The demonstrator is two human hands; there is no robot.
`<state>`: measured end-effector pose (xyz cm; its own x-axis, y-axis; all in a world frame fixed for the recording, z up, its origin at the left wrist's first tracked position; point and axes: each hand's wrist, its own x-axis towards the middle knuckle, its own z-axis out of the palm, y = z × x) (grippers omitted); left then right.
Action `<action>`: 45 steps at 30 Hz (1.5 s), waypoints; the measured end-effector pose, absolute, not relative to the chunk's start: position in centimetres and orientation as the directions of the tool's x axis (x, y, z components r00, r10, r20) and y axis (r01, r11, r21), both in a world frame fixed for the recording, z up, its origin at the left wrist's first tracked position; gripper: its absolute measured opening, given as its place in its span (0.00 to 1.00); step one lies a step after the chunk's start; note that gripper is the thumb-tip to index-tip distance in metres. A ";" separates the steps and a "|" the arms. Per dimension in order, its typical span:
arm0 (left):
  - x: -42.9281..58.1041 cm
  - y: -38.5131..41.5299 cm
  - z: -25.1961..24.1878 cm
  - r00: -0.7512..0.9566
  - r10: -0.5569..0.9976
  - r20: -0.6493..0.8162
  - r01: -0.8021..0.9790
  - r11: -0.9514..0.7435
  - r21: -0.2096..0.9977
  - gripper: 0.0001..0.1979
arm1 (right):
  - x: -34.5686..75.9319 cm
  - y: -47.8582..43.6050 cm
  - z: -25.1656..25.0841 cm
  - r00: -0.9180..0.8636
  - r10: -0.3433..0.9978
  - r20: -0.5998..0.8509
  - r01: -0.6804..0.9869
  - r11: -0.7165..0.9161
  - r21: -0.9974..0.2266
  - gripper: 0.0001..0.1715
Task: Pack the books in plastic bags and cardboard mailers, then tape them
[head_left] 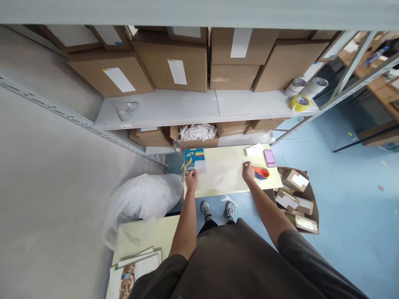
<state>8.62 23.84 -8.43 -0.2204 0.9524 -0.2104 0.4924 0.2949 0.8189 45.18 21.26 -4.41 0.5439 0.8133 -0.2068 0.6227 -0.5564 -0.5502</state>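
My left hand (191, 181) rests at the near edge of a colourful printed box (190, 160), its fingers on the box close to a white label or paper (200, 166). The box lies at the left end of a pale yellow table (224, 182). My right hand (247, 171) hangs just over the tabletop with its fingers curled, right beside an orange and blue tape dispenser (261, 173). Whether those fingers pinch something small is hard to see. Farther back lie a pink pad (269, 158) and white sheets (254, 150).
Metal shelving (156, 109) ahead holds cardboard cartons and several tape rolls (301, 97). A carton of small boxes (297, 201) stands right of the table. A white plastic sack (141, 199) lies left, above a second table (143, 234) with printed sheets.
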 end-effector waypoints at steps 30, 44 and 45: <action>18.0 15.6 -17.6 0.203 0.844 -0.497 0.945 -0.036 0.326 0.43 | 44.3 13.3 -15.5 0.028 0.744 -0.668 0.954 -0.220 -0.205 0.42; 10.9 20.2 -14.7 -0.098 0.956 -0.276 0.801 0.240 0.548 0.31 | 38.9 20.3 -13.9 -0.015 0.894 -0.448 0.561 -0.363 -0.744 0.36; 9.7 21.2 -14.6 -0.130 0.954 -0.269 0.776 0.267 0.572 0.31 | 37.3 21.9 -14.0 -0.012 0.895 -0.445 0.464 -0.389 -0.796 0.37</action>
